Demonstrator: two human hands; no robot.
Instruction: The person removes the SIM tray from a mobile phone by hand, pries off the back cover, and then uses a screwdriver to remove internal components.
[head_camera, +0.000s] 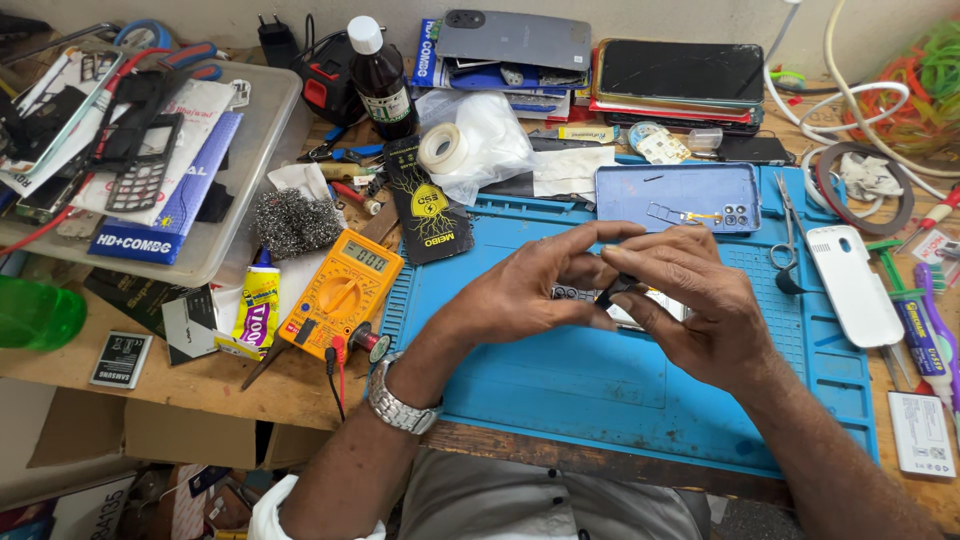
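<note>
Both my hands meet over the blue work mat (560, 390). My left hand (520, 290), with a metal watch on its wrist, pinches a small opened phone (575, 293) from the left. My right hand (690, 300) covers the phone's right side, and its fingers grip a small black part (615, 288) against it. Most of the phone is hidden under my fingers. Behind my hands on the mat lies a blue phone back cover (680, 195), inner side up.
A yellow multimeter (342, 292) with its leads lies left of the mat. Scissors (785, 235), a white phone shell (855, 285) and screwdrivers (920, 320) lie at the right. A dark bottle (380, 75), tape roll (443, 148) and stacked phones (680, 75) stand behind; a cluttered plastic tray (240, 170) sits left.
</note>
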